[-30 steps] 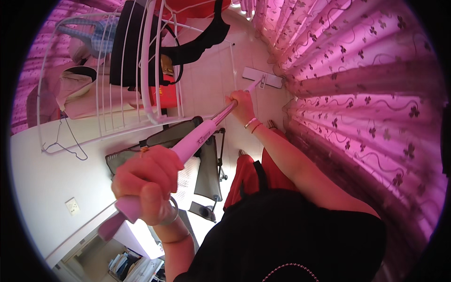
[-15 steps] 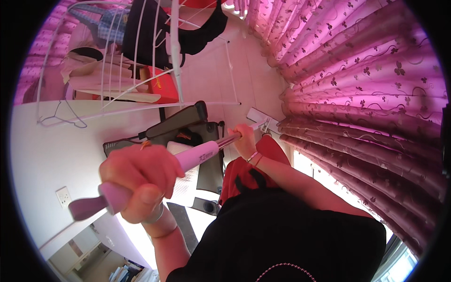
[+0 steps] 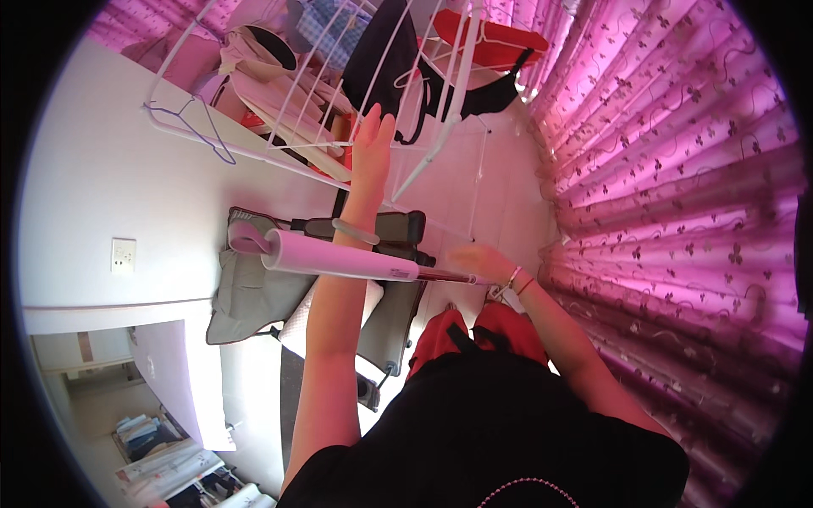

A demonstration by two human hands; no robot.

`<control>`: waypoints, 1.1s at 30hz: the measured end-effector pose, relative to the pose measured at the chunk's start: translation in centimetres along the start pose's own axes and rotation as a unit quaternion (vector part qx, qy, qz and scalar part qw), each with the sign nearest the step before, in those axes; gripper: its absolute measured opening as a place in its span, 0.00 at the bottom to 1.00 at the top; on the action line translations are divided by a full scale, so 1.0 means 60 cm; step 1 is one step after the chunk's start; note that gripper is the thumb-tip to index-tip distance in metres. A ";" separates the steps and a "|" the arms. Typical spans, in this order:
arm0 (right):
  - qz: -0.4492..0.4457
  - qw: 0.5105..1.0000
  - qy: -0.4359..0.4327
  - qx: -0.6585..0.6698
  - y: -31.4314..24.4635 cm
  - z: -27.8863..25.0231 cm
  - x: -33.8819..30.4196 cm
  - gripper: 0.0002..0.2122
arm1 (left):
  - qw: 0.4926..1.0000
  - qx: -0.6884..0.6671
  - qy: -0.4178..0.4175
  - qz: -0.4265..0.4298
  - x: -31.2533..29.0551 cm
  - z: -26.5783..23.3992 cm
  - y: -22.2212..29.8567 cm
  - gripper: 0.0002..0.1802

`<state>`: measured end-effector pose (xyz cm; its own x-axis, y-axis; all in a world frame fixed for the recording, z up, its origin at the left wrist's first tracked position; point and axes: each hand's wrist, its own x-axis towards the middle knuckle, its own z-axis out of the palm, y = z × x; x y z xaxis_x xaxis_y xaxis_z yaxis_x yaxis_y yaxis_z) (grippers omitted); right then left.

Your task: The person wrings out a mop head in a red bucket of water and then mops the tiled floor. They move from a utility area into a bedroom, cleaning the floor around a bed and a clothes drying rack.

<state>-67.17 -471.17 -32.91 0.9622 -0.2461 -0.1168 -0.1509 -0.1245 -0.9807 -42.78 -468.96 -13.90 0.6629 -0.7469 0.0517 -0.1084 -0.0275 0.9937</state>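
A pole (image 3: 339,256) with a thick pink-white grip and a looped end runs across in front of me, passing over my left forearm. Its thinner metal part reaches toward my right wrist. My left hand (image 3: 371,152) is stretched out at the white wire drying rack (image 3: 445,140), its fingers extended beside a dark garment (image 3: 381,63); whether they touch it I cannot tell. Close above the pole's thin section is my right hand (image 3: 478,258), smeared by motion, with fingers that look stretched out and not wrapped round the pole. The pole's lower end is hidden near my legs.
A grey folding chair (image 3: 262,284) with a pale cushion (image 3: 309,326) stands beside me. Patterned pink curtains (image 3: 669,169) hang along the right. A purple hanger (image 3: 199,127) hangs on the rack's left, near a white wall with a socket (image 3: 124,255). Shelves (image 3: 144,432) show at lower left.
My left hand has let go of the pole's grip and reached up to the rack. The right hand has come off the pole. The rack and chair appear shifted right in view.
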 end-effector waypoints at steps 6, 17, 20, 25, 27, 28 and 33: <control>-0.041 0.848 0.316 0.423 -0.237 -0.156 0.160 0.30 | 0.974 0.189 0.051 0.109 0.034 -0.007 -0.054 0.29; -0.046 0.793 0.342 0.502 -0.322 -0.162 0.267 0.15 | 0.847 0.520 0.099 0.054 0.058 -0.061 -0.087 0.35; -0.062 0.791 0.354 0.495 -0.320 -0.169 0.266 0.17 | 0.859 0.502 0.086 0.059 0.061 -0.068 -0.106 0.32; -0.065 0.798 0.344 0.490 -0.315 -0.193 0.253 0.16 | 0.865 0.455 0.063 0.202 0.080 -0.062 -0.158 0.29; -0.063 0.802 0.350 0.480 -0.311 -0.207 0.243 0.16 | 0.860 0.460 0.048 0.218 0.084 -0.046 -0.150 0.30; -0.064 0.801 0.352 0.480 -0.307 -0.213 0.239 0.16 | 0.857 0.462 0.041 0.226 0.081 -0.038 -0.146 0.30; -0.072 0.805 0.336 0.484 -0.296 -0.253 0.211 0.15 | 0.861 0.449 0.002 0.239 0.073 -0.007 -0.126 0.35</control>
<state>-55.79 -486.67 -14.62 0.5658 -0.8003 -0.1985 0.5114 0.5294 -0.6769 -38.76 -471.75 -21.15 0.3870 -0.8127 0.4356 -0.8970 -0.2223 0.3822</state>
